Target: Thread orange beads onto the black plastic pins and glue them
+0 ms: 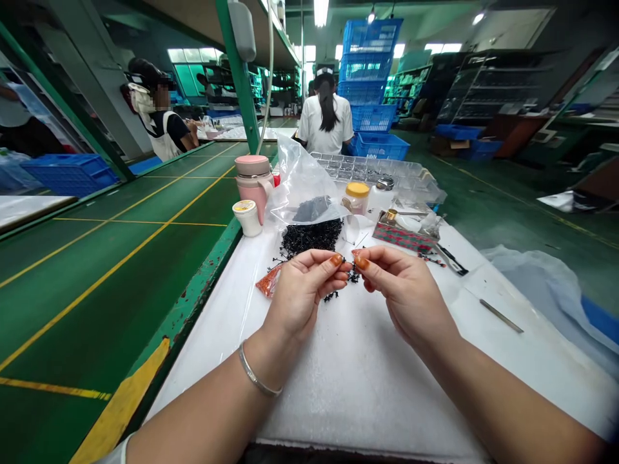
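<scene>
My left hand [302, 287] is pinched, with a tiny black part [343, 260] just showing at its fingertips. Close beside it, my right hand [403, 280] is also pinched; whatever lies between its finger and thumb is too small to make out. Both hands meet above the white worktop [338, 380]. Behind them lies a heap of small black parts [312, 237], with a few strays nearer the hands. A small clear bag of orange bits [267, 283] rests by my left hand, partly hidden by it.
A clear plastic bag [304, 177], pink flask [253, 177], white tub [247, 218] and yellow-lidded jar [356, 196] stand at the back. To the right are a patterned box [405, 233] and a thin metal tool [501, 316]. A green conveyor [120, 258] runs along the left.
</scene>
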`<control>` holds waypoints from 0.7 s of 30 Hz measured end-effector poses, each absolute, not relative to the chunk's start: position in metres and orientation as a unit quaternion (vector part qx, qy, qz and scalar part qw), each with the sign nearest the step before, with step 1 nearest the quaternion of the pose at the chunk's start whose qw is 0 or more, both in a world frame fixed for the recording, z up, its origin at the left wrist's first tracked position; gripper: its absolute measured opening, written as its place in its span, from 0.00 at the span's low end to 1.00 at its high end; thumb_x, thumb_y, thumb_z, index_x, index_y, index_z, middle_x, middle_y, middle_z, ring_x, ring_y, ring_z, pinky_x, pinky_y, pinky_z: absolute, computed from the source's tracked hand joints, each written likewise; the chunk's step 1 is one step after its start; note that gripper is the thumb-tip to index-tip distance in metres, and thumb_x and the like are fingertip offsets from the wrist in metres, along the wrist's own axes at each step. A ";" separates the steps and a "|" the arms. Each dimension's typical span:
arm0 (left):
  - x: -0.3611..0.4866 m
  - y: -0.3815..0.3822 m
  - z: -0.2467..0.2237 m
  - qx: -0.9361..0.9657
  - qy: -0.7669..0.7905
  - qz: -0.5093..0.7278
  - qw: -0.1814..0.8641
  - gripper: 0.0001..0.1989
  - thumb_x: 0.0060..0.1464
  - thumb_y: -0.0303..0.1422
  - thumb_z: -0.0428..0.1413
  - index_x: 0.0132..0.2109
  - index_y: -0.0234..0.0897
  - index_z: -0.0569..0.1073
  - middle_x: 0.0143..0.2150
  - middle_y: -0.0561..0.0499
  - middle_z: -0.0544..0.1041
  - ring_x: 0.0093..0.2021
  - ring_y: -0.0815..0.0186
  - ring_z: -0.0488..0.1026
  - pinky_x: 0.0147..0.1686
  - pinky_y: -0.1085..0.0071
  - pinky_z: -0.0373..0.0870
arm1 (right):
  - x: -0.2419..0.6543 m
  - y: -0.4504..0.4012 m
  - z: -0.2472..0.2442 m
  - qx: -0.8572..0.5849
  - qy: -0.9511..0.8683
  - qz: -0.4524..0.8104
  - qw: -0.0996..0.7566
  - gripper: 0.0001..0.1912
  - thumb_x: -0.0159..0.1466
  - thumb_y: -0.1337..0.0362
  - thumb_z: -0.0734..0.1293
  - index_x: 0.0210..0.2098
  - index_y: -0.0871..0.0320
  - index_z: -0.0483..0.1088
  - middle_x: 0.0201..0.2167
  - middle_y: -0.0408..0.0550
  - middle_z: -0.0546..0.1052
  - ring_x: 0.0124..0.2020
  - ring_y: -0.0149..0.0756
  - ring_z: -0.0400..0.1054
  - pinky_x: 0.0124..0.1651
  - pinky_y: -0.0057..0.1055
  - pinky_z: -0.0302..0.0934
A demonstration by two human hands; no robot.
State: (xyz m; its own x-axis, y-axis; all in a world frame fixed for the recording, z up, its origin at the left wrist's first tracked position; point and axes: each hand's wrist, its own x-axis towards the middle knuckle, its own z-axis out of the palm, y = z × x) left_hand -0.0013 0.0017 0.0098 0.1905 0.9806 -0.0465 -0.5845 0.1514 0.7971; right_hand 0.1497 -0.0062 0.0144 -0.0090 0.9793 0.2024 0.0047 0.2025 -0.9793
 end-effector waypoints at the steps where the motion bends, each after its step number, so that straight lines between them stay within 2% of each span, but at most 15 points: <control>1: -0.001 0.002 0.009 0.335 0.303 0.560 0.694 0.06 0.48 0.28 0.65 0.35 0.31 0.77 0.31 0.49 0.81 0.28 0.73 0.77 0.30 0.81 0.75 | 0.149 -0.006 0.014 -0.445 -0.552 0.446 0.546 0.08 0.60 0.58 0.72 0.32 0.57 0.76 0.29 0.43 0.75 0.27 0.27 0.62 0.27 0.25 0.57; 7: 0.003 0.000 0.006 0.368 0.329 0.556 0.669 0.08 0.48 0.30 0.66 0.35 0.31 0.77 0.28 0.50 0.80 0.27 0.73 0.77 0.29 0.80 0.75 | 0.149 -0.005 0.010 -0.439 -0.575 0.409 0.557 0.05 0.60 0.62 0.71 0.30 0.57 0.77 0.28 0.43 0.76 0.30 0.29 0.66 0.34 0.27 0.60; 12: 0.005 -0.002 0.007 0.400 0.344 0.559 0.639 0.08 0.48 0.32 0.66 0.35 0.31 0.77 0.29 0.50 0.80 0.28 0.72 0.77 0.30 0.78 0.75 | 0.151 -0.006 0.007 -0.438 -0.564 0.413 0.565 0.05 0.59 0.61 0.72 0.31 0.57 0.77 0.32 0.45 0.78 0.35 0.35 0.70 0.41 0.32 0.64; 21: 0.006 -0.004 0.009 0.424 0.357 0.572 0.605 0.07 0.48 0.31 0.65 0.33 0.31 0.77 0.28 0.50 0.80 0.28 0.70 0.77 0.32 0.75 0.75 | 0.147 -0.006 0.007 -0.442 -0.559 0.408 0.570 0.04 0.59 0.61 0.72 0.30 0.55 0.77 0.32 0.44 0.79 0.36 0.35 0.72 0.40 0.30 0.67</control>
